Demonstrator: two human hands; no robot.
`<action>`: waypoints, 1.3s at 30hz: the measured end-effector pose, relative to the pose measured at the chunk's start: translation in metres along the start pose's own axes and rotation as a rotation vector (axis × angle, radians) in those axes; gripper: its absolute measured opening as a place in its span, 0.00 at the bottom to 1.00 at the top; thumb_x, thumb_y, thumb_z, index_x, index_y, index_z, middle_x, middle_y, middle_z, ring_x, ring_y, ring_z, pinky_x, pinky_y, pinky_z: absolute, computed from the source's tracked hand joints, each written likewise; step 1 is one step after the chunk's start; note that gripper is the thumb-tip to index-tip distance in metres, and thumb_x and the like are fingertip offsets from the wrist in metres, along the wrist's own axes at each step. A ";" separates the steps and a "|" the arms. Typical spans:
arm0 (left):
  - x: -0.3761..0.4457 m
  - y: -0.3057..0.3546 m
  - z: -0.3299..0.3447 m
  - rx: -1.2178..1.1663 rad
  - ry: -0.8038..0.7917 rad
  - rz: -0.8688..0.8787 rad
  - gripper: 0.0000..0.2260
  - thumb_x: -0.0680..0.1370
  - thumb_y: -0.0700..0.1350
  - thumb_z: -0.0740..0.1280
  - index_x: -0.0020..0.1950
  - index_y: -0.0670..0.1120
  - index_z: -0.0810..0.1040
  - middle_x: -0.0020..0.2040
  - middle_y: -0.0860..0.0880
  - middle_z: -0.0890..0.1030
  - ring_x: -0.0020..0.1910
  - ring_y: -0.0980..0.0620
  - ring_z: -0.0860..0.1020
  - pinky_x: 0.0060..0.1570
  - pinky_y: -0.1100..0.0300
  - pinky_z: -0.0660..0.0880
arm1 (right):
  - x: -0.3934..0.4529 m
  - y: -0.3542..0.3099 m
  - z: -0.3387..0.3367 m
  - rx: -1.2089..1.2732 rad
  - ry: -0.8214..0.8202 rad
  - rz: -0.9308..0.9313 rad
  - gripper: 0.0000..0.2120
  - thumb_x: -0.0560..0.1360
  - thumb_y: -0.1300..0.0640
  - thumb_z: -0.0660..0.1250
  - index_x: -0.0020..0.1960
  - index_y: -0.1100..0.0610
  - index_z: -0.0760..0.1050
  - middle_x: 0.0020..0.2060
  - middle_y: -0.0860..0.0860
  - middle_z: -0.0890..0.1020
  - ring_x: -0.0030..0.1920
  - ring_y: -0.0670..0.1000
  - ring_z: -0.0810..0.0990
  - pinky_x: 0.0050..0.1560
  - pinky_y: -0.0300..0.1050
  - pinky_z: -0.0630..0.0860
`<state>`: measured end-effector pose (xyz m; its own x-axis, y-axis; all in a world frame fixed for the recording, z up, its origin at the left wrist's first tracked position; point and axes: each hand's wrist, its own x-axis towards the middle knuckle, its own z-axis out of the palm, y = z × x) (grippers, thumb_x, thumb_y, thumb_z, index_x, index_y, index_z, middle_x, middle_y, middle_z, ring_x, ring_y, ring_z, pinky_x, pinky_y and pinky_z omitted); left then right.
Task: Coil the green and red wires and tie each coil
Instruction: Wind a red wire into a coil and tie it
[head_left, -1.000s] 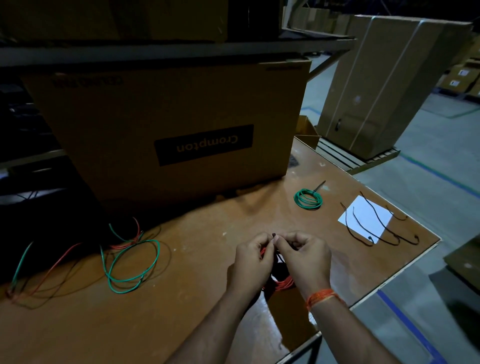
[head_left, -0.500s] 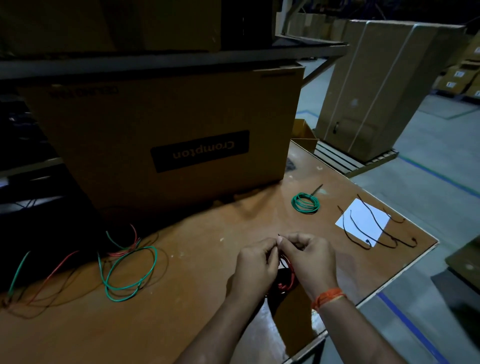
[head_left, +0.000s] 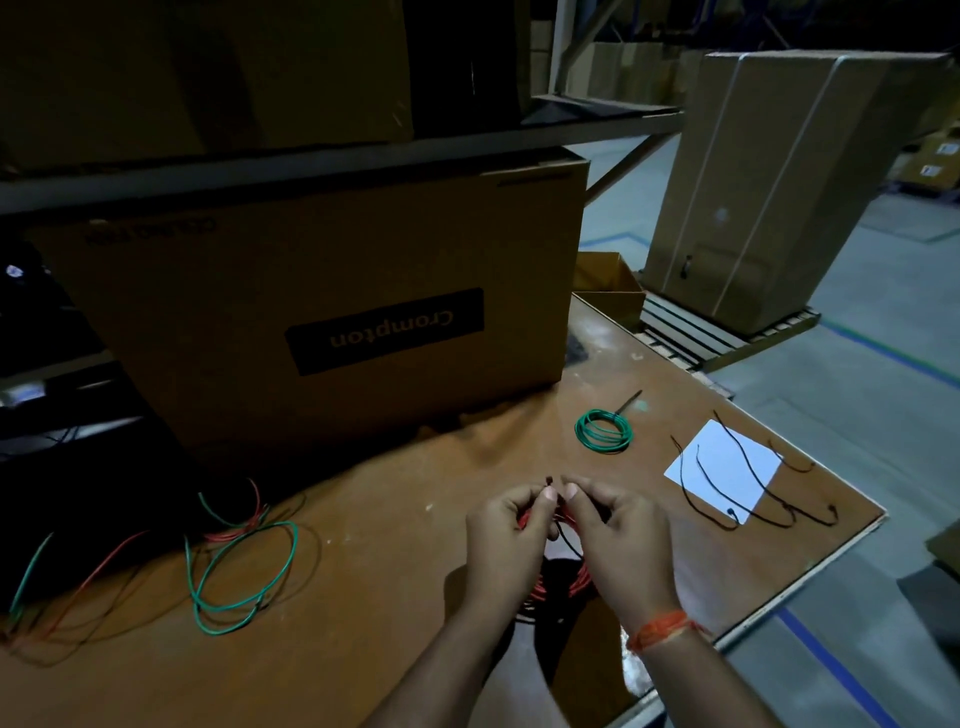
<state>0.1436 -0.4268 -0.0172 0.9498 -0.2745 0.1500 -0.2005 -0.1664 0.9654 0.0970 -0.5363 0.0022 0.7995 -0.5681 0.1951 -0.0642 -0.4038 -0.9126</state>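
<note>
Loose green and red wires (head_left: 228, 571) lay uncoiled on the left of the surface (head_left: 363, 597), in front of a cardboard box (head_left: 322, 306). At centre, the left hand (head_left: 511, 545) and the right hand (head_left: 618, 545) met above the surface, each pinching a thin black tie (head_left: 551, 483) over a red wire coil (head_left: 563, 587) held between them. Further right lay a finished green coil (head_left: 603, 430), then black ties (head_left: 753, 493) across a white sheet (head_left: 727, 467).

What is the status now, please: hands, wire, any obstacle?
Left hand and right hand pinching black tie on red coil. Green coil lies tied. Nothing in the way.
</note>
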 end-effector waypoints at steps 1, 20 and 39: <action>0.002 0.002 0.003 -0.007 0.008 -0.012 0.12 0.82 0.48 0.66 0.40 0.48 0.83 0.33 0.47 0.80 0.35 0.47 0.79 0.35 0.54 0.73 | 0.000 0.000 -0.003 -0.071 0.004 -0.060 0.09 0.78 0.58 0.70 0.56 0.52 0.85 0.45 0.44 0.85 0.47 0.38 0.82 0.50 0.29 0.77; -0.001 0.003 0.033 0.079 0.070 -0.117 0.12 0.81 0.49 0.67 0.39 0.49 0.83 0.32 0.47 0.82 0.35 0.43 0.81 0.37 0.47 0.76 | 0.007 0.028 -0.024 -0.122 -0.035 -0.240 0.13 0.76 0.66 0.69 0.56 0.53 0.85 0.43 0.46 0.79 0.44 0.40 0.79 0.44 0.24 0.71; 0.006 -0.007 0.023 0.170 0.051 -0.156 0.16 0.79 0.52 0.65 0.34 0.46 0.78 0.30 0.47 0.80 0.32 0.46 0.79 0.36 0.44 0.76 | 0.012 0.040 -0.011 -0.309 0.090 -0.463 0.08 0.74 0.63 0.69 0.51 0.55 0.83 0.43 0.51 0.83 0.41 0.52 0.82 0.41 0.43 0.76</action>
<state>0.1457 -0.4487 -0.0281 0.9826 -0.1851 0.0169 -0.0841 -0.3616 0.9285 0.0980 -0.5669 -0.0279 0.7325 -0.3352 0.5925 0.0981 -0.8093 -0.5792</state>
